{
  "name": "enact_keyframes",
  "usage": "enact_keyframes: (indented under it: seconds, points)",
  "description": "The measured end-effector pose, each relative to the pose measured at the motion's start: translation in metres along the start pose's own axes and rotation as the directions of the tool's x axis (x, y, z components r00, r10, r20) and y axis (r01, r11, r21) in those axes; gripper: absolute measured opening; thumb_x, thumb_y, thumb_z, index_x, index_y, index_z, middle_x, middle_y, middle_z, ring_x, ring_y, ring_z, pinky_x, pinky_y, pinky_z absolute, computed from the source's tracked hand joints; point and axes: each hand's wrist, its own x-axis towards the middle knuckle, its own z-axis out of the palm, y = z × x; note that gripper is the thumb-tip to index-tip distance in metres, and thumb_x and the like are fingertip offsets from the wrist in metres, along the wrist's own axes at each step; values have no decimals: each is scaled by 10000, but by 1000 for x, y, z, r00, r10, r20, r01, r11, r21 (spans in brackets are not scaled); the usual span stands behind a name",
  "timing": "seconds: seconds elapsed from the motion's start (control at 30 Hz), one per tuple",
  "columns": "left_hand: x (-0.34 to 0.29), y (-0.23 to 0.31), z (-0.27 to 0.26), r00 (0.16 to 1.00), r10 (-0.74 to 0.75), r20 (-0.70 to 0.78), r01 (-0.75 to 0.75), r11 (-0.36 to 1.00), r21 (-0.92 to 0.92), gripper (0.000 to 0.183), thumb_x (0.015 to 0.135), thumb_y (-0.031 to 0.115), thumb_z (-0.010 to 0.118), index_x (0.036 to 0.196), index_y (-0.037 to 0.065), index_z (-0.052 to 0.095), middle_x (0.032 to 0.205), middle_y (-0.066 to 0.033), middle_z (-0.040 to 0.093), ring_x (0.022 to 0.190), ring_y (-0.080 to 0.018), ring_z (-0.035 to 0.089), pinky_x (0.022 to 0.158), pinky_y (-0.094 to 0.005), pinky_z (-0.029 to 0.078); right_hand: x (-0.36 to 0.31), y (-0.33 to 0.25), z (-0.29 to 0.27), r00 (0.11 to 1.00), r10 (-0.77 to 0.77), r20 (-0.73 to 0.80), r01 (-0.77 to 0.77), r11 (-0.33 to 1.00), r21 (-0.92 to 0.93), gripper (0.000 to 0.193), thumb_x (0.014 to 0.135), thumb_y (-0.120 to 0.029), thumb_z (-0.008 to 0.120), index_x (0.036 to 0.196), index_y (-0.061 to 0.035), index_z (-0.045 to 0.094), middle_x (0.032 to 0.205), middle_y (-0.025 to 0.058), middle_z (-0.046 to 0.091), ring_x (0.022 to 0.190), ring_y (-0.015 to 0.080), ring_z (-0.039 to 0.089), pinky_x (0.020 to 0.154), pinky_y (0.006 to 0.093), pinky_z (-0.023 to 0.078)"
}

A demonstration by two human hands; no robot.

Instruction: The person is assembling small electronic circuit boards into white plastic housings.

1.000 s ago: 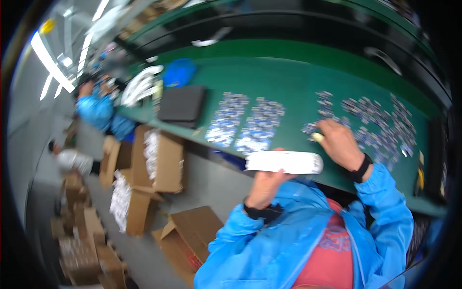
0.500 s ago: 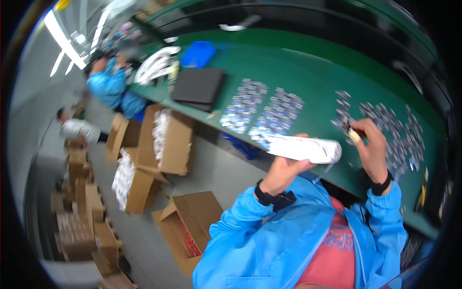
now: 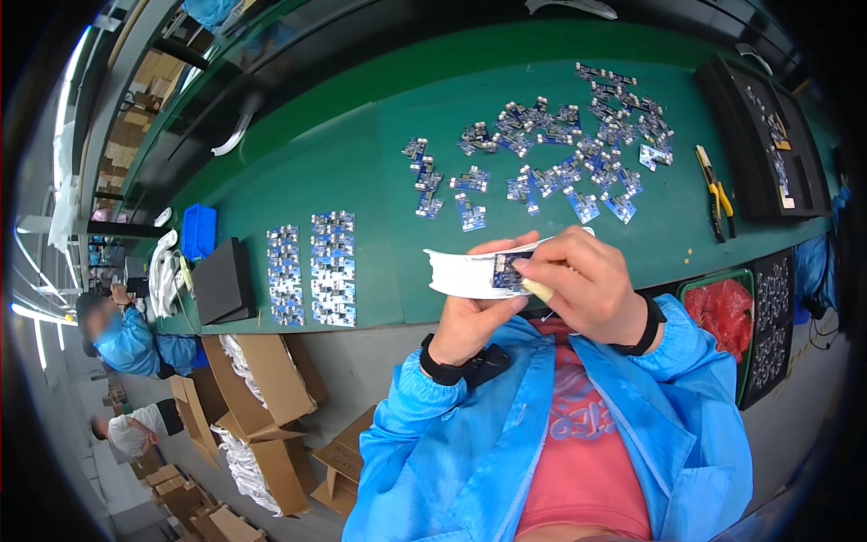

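Observation:
My left hand [image 3: 470, 327] is closed around a long white curved plastic shell [image 3: 461, 273], held above the front edge of the green table. Over the shell's open side lies a small blue-and-black circuit board [image 3: 508, 269]. The fingers of my right hand [image 3: 587, 282] pinch this board at its right edge, and one of them wears a pale yellow finger cot. Whether the board is seated or only resting in the shell, I cannot tell. Beyond my hands, loose circuit boards [image 3: 542, 181] are scattered over the table.
Two neat rows of boards [image 3: 333, 262] lie left, beside a dark foam slab [image 3: 223, 282] and a blue bin [image 3: 199, 232]. Yellow-handled pliers [image 3: 718, 197] and a black tray [image 3: 768, 135] are at right. Cardboard boxes [image 3: 271, 384] stand on the floor; a co-worker [image 3: 126, 334] sits far left.
My view has swung toward the right of the table. My right hand has come from the loose boards to the white shell, bringing a circuit board onto it.

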Motion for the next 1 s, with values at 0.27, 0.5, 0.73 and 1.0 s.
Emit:
enact_keyframes:
  seconds: [0.27, 0.5, 0.73, 1.0]
  points:
    - [4, -3, 6, 1000, -30, -9, 29, 999, -27, 637, 790, -114, 627, 1346, 72, 379, 1436, -228, 376, 1264, -279, 476, 1037, -396, 442, -11, 4, 3, 996, -65, 58, 70, 994, -88, 270, 683, -30, 672, 950, 13, 665, 853, 91, 592, 717, 231, 597, 550, 321, 497]
    - [2, 1, 4, 998, -66, -21, 65, 997, -29, 629, 794, -91, 650, 1345, 62, 389, 1430, -213, 394, 1252, -274, 486, 1024, -394, 455, -9, 3, 7, 996, -56, 63, 61, 996, -69, 283, 686, -32, 675, 964, 15, 658, 859, 96, 587, 716, 228, 595, 539, 313, 490]
    - [1, 9, 1, 995, -99, 19, 99, 995, -13, 606, 804, -139, 584, 1353, 17, 381, 1416, -148, 430, 1239, -208, 490, 1026, -347, 438, -5, 2, 10, 996, -63, 58, 66, 997, -52, 278, 684, -20, 681, 958, 20, 650, 822, 94, 565, 680, 222, 590, 510, 304, 486]
    - [-3, 13, 11, 991, -119, -57, 112, 987, -116, 541, 859, -22, 592, 1350, 28, 370, 1424, -212, 397, 1235, -280, 497, 1009, -436, 456, -9, -1, 10, 995, -22, 97, 35, 991, -127, 308, 665, -8, 684, 970, 16, 656, 826, 88, 571, 681, 209, 584, 525, 306, 488]
